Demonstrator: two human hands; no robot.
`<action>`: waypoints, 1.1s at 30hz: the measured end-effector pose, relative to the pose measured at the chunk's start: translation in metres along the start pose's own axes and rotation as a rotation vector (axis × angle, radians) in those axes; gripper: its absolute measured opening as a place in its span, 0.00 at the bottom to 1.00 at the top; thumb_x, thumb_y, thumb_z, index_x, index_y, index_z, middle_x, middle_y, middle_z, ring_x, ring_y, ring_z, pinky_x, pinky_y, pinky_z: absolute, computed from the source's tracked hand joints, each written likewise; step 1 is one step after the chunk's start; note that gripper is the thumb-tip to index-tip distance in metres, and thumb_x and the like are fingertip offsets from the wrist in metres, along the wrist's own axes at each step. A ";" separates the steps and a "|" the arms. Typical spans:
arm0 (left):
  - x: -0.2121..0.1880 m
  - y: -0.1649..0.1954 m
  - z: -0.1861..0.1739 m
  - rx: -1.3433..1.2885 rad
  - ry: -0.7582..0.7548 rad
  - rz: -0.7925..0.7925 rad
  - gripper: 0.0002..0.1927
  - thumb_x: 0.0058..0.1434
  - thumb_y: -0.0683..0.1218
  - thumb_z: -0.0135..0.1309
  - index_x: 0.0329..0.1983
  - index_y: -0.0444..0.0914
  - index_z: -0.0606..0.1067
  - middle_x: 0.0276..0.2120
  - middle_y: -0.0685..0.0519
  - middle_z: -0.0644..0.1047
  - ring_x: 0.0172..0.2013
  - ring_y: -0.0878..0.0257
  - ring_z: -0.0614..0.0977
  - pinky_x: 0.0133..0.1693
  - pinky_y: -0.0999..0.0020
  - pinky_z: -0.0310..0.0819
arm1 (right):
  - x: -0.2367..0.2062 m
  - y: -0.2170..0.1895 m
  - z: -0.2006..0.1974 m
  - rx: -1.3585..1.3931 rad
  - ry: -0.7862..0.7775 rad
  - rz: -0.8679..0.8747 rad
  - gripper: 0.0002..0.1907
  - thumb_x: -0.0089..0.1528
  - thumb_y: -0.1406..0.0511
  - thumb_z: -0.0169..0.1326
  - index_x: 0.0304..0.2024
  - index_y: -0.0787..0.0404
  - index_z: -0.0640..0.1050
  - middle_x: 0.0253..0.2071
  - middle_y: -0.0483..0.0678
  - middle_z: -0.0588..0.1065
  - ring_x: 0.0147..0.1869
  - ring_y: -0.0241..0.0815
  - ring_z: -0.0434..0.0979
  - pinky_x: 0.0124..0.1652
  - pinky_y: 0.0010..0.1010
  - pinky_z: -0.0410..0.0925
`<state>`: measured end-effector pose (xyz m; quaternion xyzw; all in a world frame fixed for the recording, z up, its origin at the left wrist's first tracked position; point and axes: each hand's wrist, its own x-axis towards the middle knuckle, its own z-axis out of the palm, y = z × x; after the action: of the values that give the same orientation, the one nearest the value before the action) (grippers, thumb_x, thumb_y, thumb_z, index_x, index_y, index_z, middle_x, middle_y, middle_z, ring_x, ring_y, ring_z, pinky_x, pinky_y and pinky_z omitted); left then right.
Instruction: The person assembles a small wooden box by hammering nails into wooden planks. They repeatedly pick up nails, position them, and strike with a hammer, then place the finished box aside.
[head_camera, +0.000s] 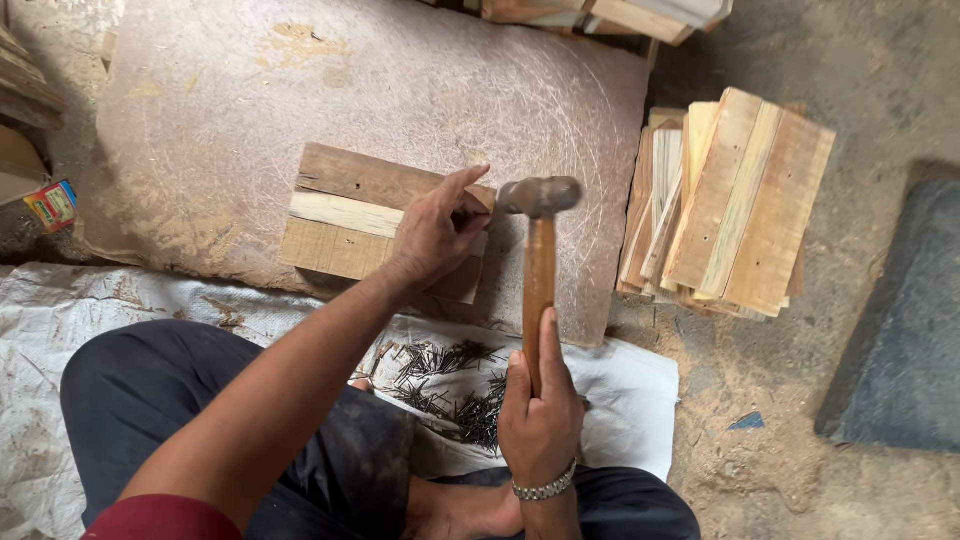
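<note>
Dusty floor with a worn pinkish board (250, 90) carrying a small panel of three wooden slats (345, 215), steadied at its right end by the left hand (435, 232), its finger grip pinched narrow on something too small to tell, while the right hand (540, 415), closed around the handle, holds a wooden-handled steel hammer (538, 250) raised just beside it; loose dark nails (450, 385) and a stack of unused slats (725, 205) suggest work remains.

One small printed package (52, 204) at the far left edge, well apart from both hands.

Lies flat on the gritty floor, far to the left of the left hand (436, 232) and farther still from the right hand (540, 415). Roughly rectangular, tilted, partly cut by the frame edge. Bright colours: red border, yellow and green patches, a touch of blue. No other packages, labels, signs or screens visible.
</note>
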<state>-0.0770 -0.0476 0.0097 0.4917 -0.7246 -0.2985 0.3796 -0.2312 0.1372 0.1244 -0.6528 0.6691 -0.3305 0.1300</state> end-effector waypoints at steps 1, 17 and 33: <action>0.001 -0.001 0.000 -0.079 -0.009 -0.012 0.38 0.59 0.39 0.63 0.71 0.41 0.61 0.36 0.55 0.84 0.36 0.63 0.86 0.44 0.67 0.82 | 0.004 -0.003 0.000 -0.028 -0.078 0.102 0.29 0.69 0.61 0.50 0.72 0.63 0.65 0.57 0.63 0.77 0.56 0.57 0.83 0.47 0.40 0.77; 0.003 -0.009 0.004 -0.124 -0.027 -0.016 0.48 0.60 0.35 0.62 0.77 0.40 0.47 0.32 0.52 0.82 0.33 0.63 0.85 0.42 0.65 0.82 | 0.016 -0.023 0.006 -0.151 -0.255 0.348 0.31 0.65 0.64 0.54 0.71 0.58 0.69 0.39 0.57 0.83 0.38 0.50 0.86 0.30 0.38 0.76; 0.004 0.003 -0.009 -0.154 0.011 -0.131 0.34 0.61 0.37 0.44 0.71 0.38 0.51 0.39 0.47 0.72 0.40 0.54 0.79 0.46 0.54 0.77 | 0.006 0.003 0.022 -0.161 -0.230 0.273 0.28 0.65 0.65 0.52 0.69 0.60 0.69 0.31 0.58 0.81 0.24 0.39 0.78 0.19 0.29 0.71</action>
<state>-0.0718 -0.0508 0.0178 0.5090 -0.6637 -0.3749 0.3998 -0.2204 0.1254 0.1075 -0.5976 0.7566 -0.1783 0.1965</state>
